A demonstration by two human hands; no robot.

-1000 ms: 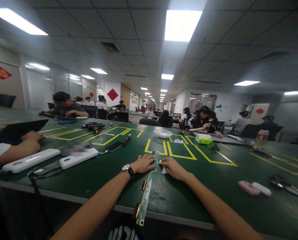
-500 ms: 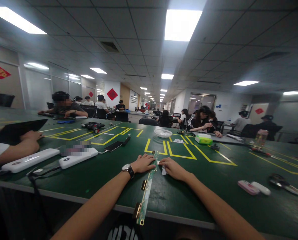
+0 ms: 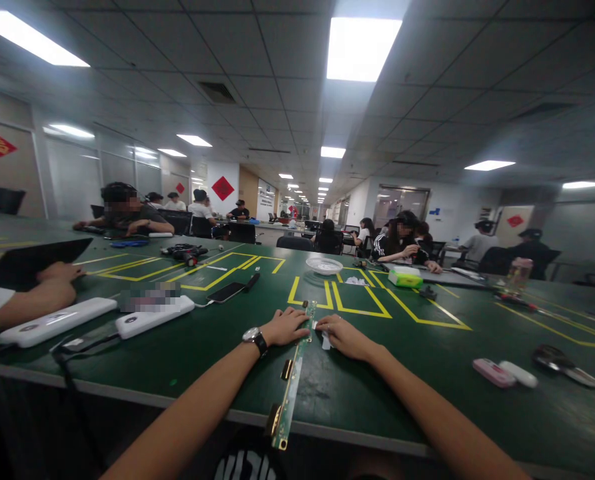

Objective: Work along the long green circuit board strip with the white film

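Note:
A long, narrow green circuit board (image 3: 291, 393) runs from between my hands toward me, its near end reaching past the table edge. Along its left side are brown-gold flex tabs (image 3: 286, 369). My left hand (image 3: 288, 327), with a watch at the wrist, holds the far part of the board down, fingertips on its left edge. On the other side, my right hand (image 3: 344, 335) is closed in a pinch at the board's right edge. A piece of white tissue (image 3: 326, 341) hangs under its fingers; the fingertips are partly hidden.
A white basket (image 3: 324, 267) stands ahead on the green table, marked with yellow tape. Left lie a phone (image 3: 228, 292) and white power strips (image 3: 155, 316); another person's arm (image 3: 37, 297) is beyond. A green-white box (image 3: 406, 277) and pink case (image 3: 494, 373) lie right.
The whole view has shifted very slightly. Both hands, the circuit board and the tissue keep nearly the same positions relative to each other.

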